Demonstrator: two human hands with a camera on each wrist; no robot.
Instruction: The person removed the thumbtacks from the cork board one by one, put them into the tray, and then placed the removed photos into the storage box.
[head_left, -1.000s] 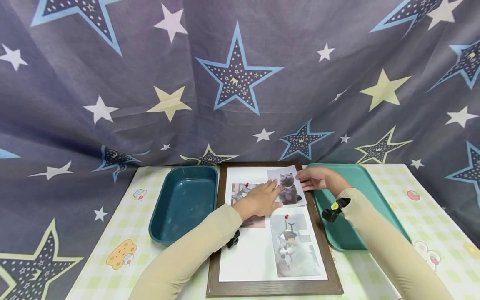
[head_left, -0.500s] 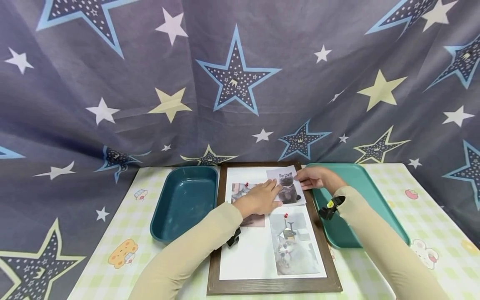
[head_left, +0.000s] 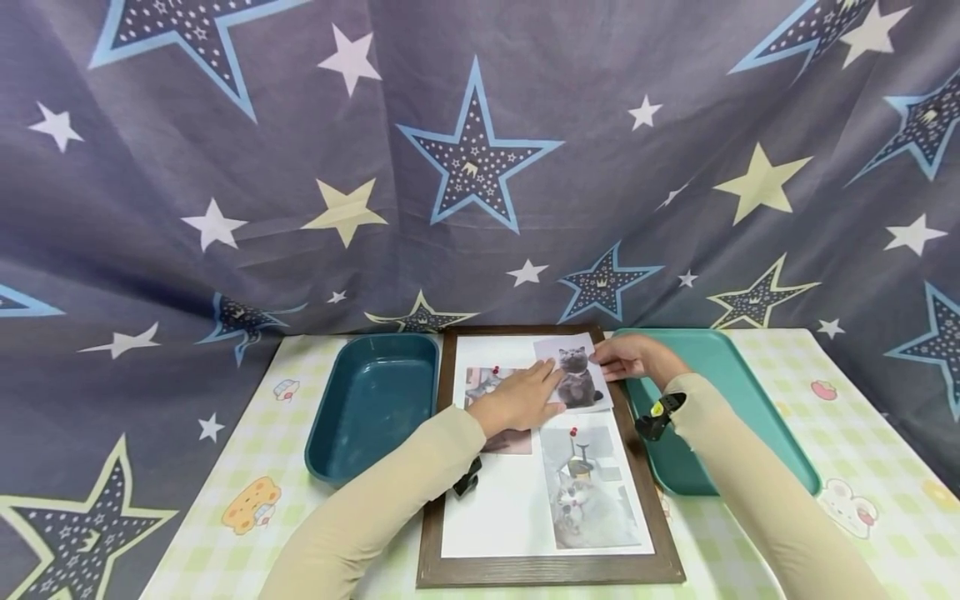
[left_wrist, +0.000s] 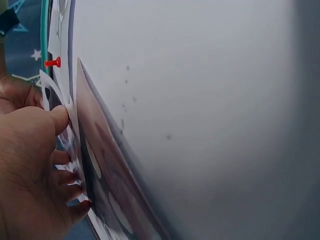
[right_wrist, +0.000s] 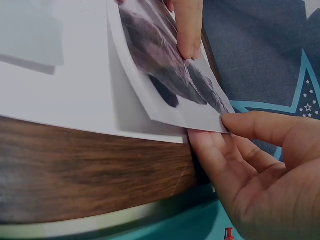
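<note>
A photo of a grey cat lies at the upper right of a white board with a brown wooden frame. My left hand rests on the photo's left side with its fingers extended. At the right edge, my right hand pinches the photo between thumb and fingers; in the right wrist view this corner is lifted off the board. A second cat photo, partly hidden under my left hand, has a red pushpin at its top. Another pin holds a white-cat photo below.
A deep dark-teal bin stands left of the frame. To the right lies a shallow green tray, with a red pushpin in it in the right wrist view. A star-patterned curtain hangs behind the checked tablecloth.
Both hands keep their places on the grey-cat photo. Only the head view has shifted slightly.
</note>
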